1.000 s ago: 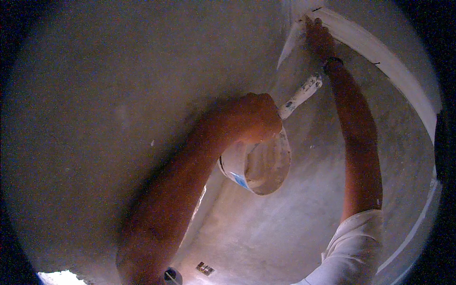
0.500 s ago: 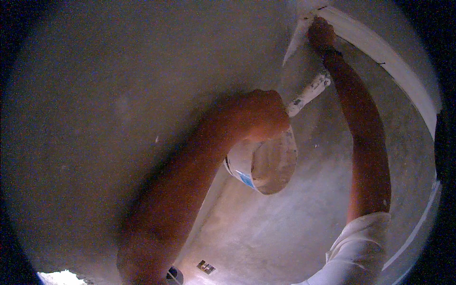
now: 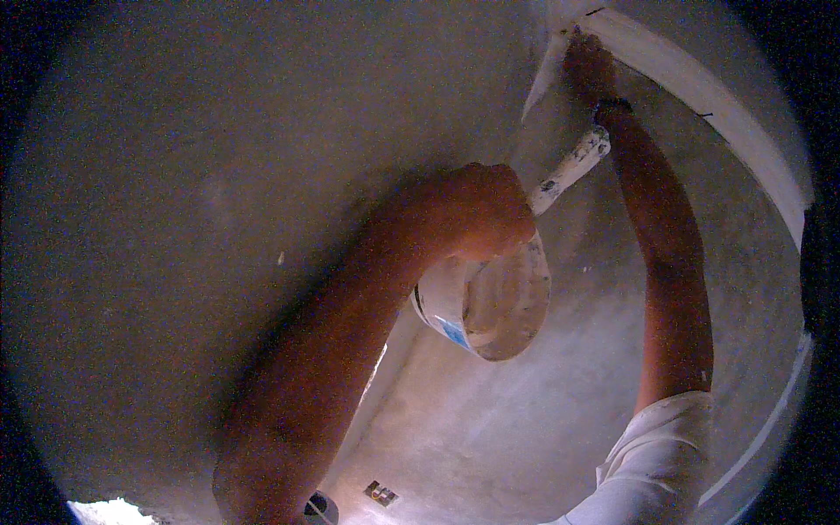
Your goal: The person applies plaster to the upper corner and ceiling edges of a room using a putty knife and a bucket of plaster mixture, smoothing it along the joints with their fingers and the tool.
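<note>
1. Grey plaster (image 3: pixel 175 219), one pale strip (image 3: pixel 678 77).
2. Left hand (image 3: pixel 492 210), wrist bent, clamped on one white tub (image 3: pixel 507 306) hanging below; one speckled handle (image 3: pixel 573 169) alongside.
3. Right hand (image 3: pixel 592 72) raised near the strip; cannot tell its grip.

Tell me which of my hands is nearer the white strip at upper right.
Right. Your right hand is close by the upper end of the white strip; contact is unclear. Your left hand is farther, lower and to the left, holding the pale tub.

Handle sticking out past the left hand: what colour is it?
White handle with dark blotches, seen best in the head view.
</note>
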